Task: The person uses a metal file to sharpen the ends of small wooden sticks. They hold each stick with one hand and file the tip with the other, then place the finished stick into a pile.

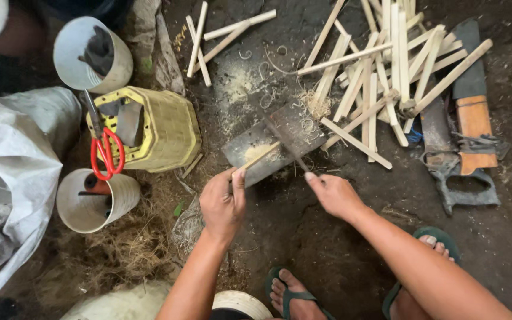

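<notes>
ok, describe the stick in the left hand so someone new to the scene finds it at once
Start at the grey slab lying on the dark ground in the middle, just left of the big heap of pale sticks. The left hand grips one thin pale stick whose far end rests on that slab. Every other stick lies loose; this alone is held, beside the right hand's blade.

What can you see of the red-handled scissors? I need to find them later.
The red-handled scissors have two looped red plastic handles and grey metal blades, apparently closed. They hang over the rim of the yellow woven plastic basket, handles down, blades pointing up-left toward a white cylindrical container. Neither hand touches them.
</notes>
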